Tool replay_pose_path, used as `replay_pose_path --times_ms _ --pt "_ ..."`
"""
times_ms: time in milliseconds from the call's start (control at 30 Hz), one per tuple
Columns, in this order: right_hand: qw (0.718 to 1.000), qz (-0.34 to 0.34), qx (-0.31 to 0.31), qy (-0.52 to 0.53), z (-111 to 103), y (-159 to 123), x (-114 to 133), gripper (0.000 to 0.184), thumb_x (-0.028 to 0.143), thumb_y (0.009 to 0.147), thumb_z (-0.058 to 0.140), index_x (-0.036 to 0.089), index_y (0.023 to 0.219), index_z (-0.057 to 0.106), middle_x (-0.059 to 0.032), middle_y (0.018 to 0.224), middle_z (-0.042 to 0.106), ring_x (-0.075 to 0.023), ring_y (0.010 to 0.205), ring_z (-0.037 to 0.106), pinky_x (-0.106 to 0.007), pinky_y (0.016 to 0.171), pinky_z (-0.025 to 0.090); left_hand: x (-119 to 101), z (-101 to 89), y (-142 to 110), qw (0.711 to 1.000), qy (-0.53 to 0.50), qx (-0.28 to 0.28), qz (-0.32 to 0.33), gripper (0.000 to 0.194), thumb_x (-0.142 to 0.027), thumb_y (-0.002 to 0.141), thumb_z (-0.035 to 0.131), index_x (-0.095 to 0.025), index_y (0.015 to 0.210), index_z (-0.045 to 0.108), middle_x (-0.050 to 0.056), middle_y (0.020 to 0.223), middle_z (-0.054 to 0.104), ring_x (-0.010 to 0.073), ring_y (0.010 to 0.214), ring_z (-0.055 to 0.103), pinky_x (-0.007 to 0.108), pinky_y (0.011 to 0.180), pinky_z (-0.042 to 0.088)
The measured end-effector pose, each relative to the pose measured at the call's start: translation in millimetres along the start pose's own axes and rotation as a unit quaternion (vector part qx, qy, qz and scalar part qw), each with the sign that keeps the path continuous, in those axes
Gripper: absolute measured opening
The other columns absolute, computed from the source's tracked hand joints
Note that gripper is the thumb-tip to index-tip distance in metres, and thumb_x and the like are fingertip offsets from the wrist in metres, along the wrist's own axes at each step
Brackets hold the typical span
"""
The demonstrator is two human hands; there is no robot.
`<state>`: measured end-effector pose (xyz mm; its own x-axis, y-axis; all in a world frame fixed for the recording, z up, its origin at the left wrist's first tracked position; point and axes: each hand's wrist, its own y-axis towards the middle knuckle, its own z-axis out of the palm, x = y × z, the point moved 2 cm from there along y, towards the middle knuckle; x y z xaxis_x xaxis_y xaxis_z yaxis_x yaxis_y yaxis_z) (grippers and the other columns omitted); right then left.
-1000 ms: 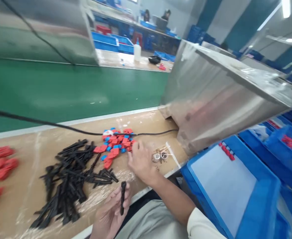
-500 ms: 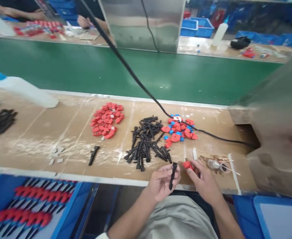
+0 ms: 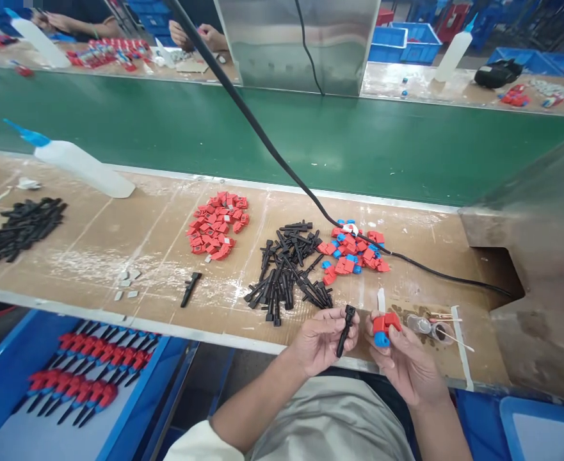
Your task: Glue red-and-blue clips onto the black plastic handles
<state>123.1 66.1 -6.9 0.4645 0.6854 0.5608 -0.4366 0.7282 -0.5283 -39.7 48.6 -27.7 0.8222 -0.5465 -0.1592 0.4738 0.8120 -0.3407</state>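
Between the fingers of my left hand (image 3: 321, 342) is a black plastic gun-shaped piece (image 3: 346, 330), held upright and slightly tilted. My right hand (image 3: 413, 365) grips a red and blue plastic piece (image 3: 385, 328), its blue end facing down. The two pieces are close together but apart, just over the table's front edge. Behind my left hand lies a heap of black gun-shaped pieces (image 3: 282, 275). Farther back on the right sits a pile of red and blue pieces (image 3: 353, 250), and to the left a pile of red pieces (image 3: 218, 225).
A lone black piece (image 3: 191, 289) lies near small grey chips (image 3: 128, 282). A white bottle (image 3: 84, 168) leans at the left. Small open jars (image 3: 440, 331) with sticks stand at right. A black cable (image 3: 282, 160) crosses overhead. Finished-looking assemblies fill part of a blue tray (image 3: 132, 410).
My right hand has turned and raised the red and blue piece, so its blue end now shows. My left hand still holds the black piece. The camera view has shifted left.
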Motion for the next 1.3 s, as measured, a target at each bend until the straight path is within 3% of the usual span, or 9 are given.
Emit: replay_pose_path --times_ms 267,500,600,700,767,867,967,1067,1300 --pt "0.981 -0.116 -0.065 -0.139 -7.2 -4.7 -2.4 0.039 0.054 0.08 0.086 0.019 0.093 0.075 0.0017 0.064 0.056 -0.0026 0.043 0.032 -0.013 0.036 0.023 -4.1 3.1 -1.6 0.999 0.049 -0.016 -0.003 0.037 -0.027 0.058 0.098 -0.008 0.082 0.077 0.004 0.064 0.065 0.0091 0.052 0.06 0.013 0.04 0.038" --pt "0.97 -0.156 -0.047 -0.182 -16.8 -7.8 6.4 0.03 0.042 0.08 0.088 0.026 0.101 0.073 0.0024 0.062 0.057 -0.0073 0.044 0.042 -0.018 0.041 0.031 -5.7 0.3 -0.7 0.996 0.075 -0.047 0.016 0.039 -0.03 0.056 0.099 -0.008 0.082 0.079 0.003 0.065 0.064 0.0083 0.054 0.056 0.017 0.053 0.048" --pt "0.978 -0.141 -0.057 -0.144 -9.8 -7.3 6.1 0.047 0.054 0.071 0.091 0.025 0.104 0.075 -0.0042 0.08 0.065 -0.0111 0.056 0.049 -0.019 0.042 0.036 -4.8 -1.0 0.3 0.995 0.077 -0.06 0.021 0.04 -0.03 0.055 0.1 -0.009 0.081 0.079 0.003 0.066 0.065 0.0081 0.054 0.055 0.017 0.053 0.048" --pt "0.99 -0.088 -0.057 -0.096 -8.1 -4.0 4.4 0.048 0.065 0.078 0.081 0.021 0.096 0.077 -0.0066 0.078 0.065 -0.0117 0.058 0.049 -0.019 0.043 0.039 -3.2 -2.4 0.4 0.994 0.08 -0.071 0.026 0.04 -0.03 0.054 0.1 -0.009 0.081 0.079 0.004 0.067 0.066 0.0079 0.054 0.054 0.018 0.053 0.048" --pt "0.993 -0.062 -0.059 -0.081 -9.6 -1.4 3.8 0.038 0.057 0.081 0.082 0.021 0.091 0.076 -0.0052 0.074 0.064 -0.0102 0.056 0.048 -0.017 0.042 0.038 -1.8 -3.6 0.1 0.993 0.083 -0.078 0.028 0.041 -0.031 0.054 0.1 -0.009 0.082 0.079 0.004 0.067 0.066 0.0084 0.054 0.056 0.017 0.051 0.046" --pt "0.994 -0.039 -0.074 -0.066 -9.0 0.5 3.1 0.038 0.048 0.077 0.088 0.023 0.104 0.077 -0.0039 0.077 0.065 -0.0101 0.058 0.052 -0.016 0.041 0.038 0.8 -5.8 -0.2 0.991 0.089 -0.091 0.035 0.043 -0.033 0.055 0.1 -0.009 0.083 0.079 0.004 0.067 0.067 0.0099 0.054 0.062 0.015 0.047 0.041" --pt "0.995 -0.035 -0.087 -0.038 -3.3 0.7 1.0 0.05 0.045 0.075 0.09 0.028 0.12 0.074 -0.0022 0.081 0.067 -0.0116 0.064 0.058 -0.019 0.051 0.049 3.7 -6.8 -0.9 0.989 0.095 -0.104 0.051 0.045 -0.035 0.055 0.1 -0.009 0.085 0.078 0.004 0.068 0.069 0.0098 0.054 0.064 0.014 0.047 0.041" --pt "0.994 -0.051 -0.098 -0.012 0.3 2.4 -4.1 0.043 0.042 0.075 0.09 0.027 0.113 0.076 -0.0023 0.087 0.067 -0.0146 0.078 0.062 -0.023 0.066 0.057 5.8 -5.3 -2.0 0.986 0.102 -0.115 0.07 0.046 -0.036 0.056 0.1 -0.01 0.086 0.077 0.004 0.069 0.07 0.0094 0.055 0.065 0.014 0.048 0.042" --pt "0.994 -0.043 -0.098 -0.023 -5.7 3.7 -22.9 0.034 0.04 0.079 0.087 0.021 0.105 0.077 -0.0066 0.095 0.07 -0.0115 0.067 0.053 -0.018 0.05 0.046 6.2 -1.2 -2.7 0.98 0.114 -0.126 0.099 0.045 -0.036 0.058 0.1 -0.01 0.084 0.073 0.005 0.072 0.072 0.0096 0.056 0.066 0.015 0.046 0.041"
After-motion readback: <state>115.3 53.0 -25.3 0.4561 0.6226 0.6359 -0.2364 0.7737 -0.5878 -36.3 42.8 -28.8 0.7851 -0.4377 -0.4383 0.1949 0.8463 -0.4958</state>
